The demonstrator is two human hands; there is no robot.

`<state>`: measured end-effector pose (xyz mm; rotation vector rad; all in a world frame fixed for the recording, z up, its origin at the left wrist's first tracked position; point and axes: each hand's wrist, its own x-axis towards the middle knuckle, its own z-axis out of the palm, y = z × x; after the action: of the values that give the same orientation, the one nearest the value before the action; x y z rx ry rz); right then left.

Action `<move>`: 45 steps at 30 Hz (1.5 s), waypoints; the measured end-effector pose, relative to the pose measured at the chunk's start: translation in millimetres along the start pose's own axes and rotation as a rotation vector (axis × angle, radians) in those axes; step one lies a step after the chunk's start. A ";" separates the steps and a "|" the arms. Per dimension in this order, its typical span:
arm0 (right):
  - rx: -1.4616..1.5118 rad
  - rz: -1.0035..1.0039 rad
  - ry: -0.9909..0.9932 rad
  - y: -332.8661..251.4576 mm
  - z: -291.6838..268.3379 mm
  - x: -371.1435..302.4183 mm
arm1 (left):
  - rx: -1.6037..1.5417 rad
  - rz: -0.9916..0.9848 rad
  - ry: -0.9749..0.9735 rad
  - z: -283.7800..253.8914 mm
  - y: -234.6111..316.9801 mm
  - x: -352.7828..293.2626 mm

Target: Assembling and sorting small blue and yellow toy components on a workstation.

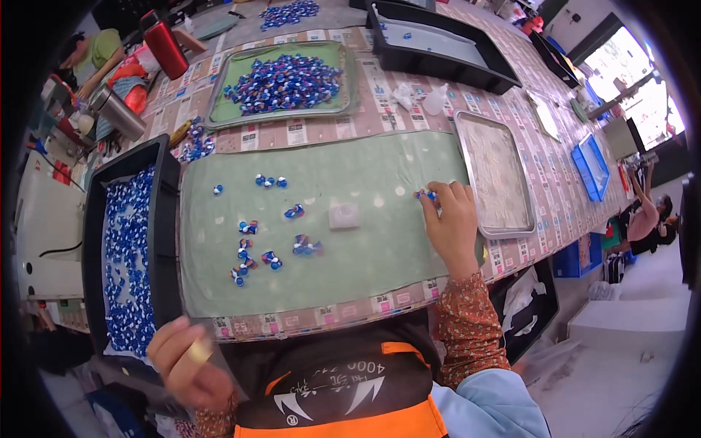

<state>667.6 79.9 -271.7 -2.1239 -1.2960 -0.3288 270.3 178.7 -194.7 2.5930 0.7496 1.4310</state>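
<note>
We pinch a small blue piece (421, 194) in our right hand (451, 225) near the right edge of the green mat (394, 255), but can't tell if our blurry left hand (188, 366) is open.

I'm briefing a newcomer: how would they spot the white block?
Find the large green mat in front of the person. Near its middle, left of the right hand, sits the white block. It is plain and squarish, unlike the multicoloured blue pieces scattered to its left.
</note>
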 end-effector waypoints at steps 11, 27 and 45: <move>-0.169 -0.170 -0.045 -21.9 18.2 -5.0 | -0.031 -0.115 -0.238 34.6 -24.8 -18.1; 0.280 -0.198 -0.261 -46.1 12.2 -28.3 | -0.060 -0.260 -0.327 63.3 -36.9 -32.2; 0.096 -0.160 -0.198 -63.3 32.2 -17.0 | -0.022 -0.278 -0.299 60.2 -47.2 -19.9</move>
<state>601.1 108.4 -281.4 -2.0174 -1.5681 -0.1210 292.9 220.4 -257.9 2.4829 0.9916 0.9433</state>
